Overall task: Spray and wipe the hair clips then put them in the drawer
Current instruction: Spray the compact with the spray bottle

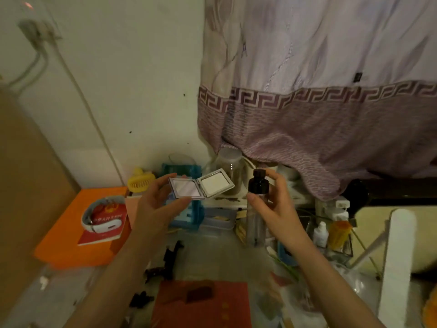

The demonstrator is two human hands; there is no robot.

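Inspection, head view, dim light w/ some blur

Hands: your left hand (160, 200) pinches an open compact mirror (201, 184) by its lower half, thumb under the front edge, fingers behind. It's raised off the table w/ both inner faces turned toward you, probably so the glass can take a spray. Your right hand (275, 204) grips a spray bottle (257, 204) near its black cap, thumb on the near side, fingers curled round the far side. The bottle stands upright, clear body hanging below the hand, nozzle level w/ the mirror and just beside its lid. Cannot tell whether a finger is on the pump. Hands are apart, each clamped on its own item.

Task items: the hair clips (170, 259) lie loose on the table between your forearms, dark, several pcs, one more cluster nearer the bottom edge. None is in hand. No drawer identified in view; a blue plastic organizer (186, 218) sits behind the left hand but I can't confirm it's the one meant.

Surroundings: orange folder (66, 235) at left w/ a red booklet (106, 223) on it, red book (203, 304) at bottom centre, curtain (319, 102) hanging over the back clutter.

Assessment: you're at the spray stage but aimed at the mirror, not the clips; judged from this, clips are still unwiped. Risk: mist drifting onto the papers below
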